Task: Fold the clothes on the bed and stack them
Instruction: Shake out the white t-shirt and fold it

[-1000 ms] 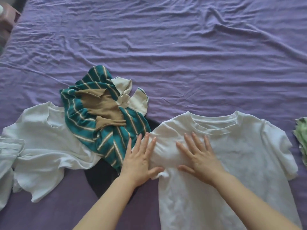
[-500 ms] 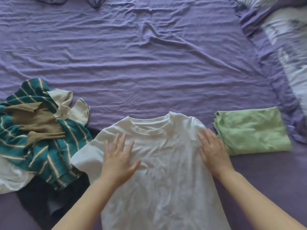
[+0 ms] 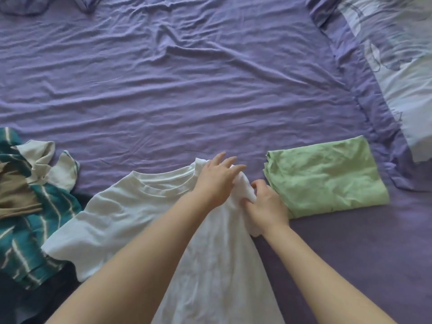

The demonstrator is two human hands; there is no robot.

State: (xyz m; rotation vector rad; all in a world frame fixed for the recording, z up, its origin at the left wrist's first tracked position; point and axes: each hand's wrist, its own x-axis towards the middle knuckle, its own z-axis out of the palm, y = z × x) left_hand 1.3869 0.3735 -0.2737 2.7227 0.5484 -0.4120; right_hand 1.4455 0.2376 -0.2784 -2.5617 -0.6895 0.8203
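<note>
One piece looks finished: a green garment (image 3: 327,178) lies folded into a neat rectangle on the bed (image 3: 187,90), just to the right of the right hand (image 3: 266,206). The white T-shirt (image 3: 131,213) is in work, spread flat and front up, directly under both hands. The right grip pinches the bunched right sleeve, fingers curled round the cloth; the left hand (image 3: 217,181), fingers spread, presses the shoulder just above and left of that grip. The left sleeve is not yet turned in. Well left of both hands lies an unfolded heap with a teal striped garment (image 3: 46,218). Most folding, and all stacking, seems left.
</note>
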